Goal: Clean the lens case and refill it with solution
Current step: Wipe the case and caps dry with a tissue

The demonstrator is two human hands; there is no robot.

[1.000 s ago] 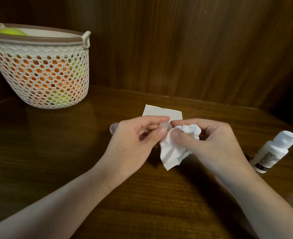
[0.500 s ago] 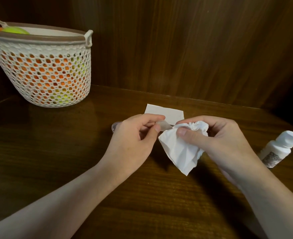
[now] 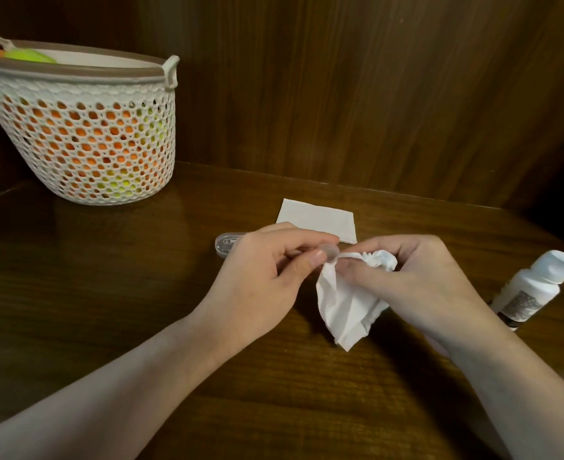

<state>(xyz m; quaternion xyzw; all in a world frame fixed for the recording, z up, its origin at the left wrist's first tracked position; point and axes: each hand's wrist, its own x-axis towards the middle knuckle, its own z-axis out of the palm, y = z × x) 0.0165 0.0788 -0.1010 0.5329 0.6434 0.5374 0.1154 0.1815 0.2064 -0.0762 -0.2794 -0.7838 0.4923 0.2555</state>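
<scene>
While the left hand [image 3: 260, 280] pinches a small clear lens-case piece [image 3: 331, 252] by its rim above the bench [image 3: 108, 293], the right hand [image 3: 420, 277] grips a crumpled tissue [image 3: 347, 307] against it. Light, slick and probably stiff, the piece seems best held at the edge, and the solution bottle [image 3: 533, 290] lies capped at far right.

A: What colour is the crumpled tissue [image 3: 347, 307]?

B: White, the same as the folded tissue [image 3: 319, 220] lying flat behind it.

A: And the little lens case [image 3: 331, 252]?

B: Clear, nearly colourless. The oblong case [image 3: 225, 244] behind the hand is clear too.

A: The bottle [image 3: 533, 290]?

B: White body and cap, with a grey speckled label and a dark band below.

A: The basket [image 3: 84, 127]?

B: White honeycomb mesh with a brown rim; orange and yellow-green show through the holes.

A: The table [image 3: 108, 293]?

B: Dark brown wood grain, like the wall panel [image 3: 373, 94].
</scene>
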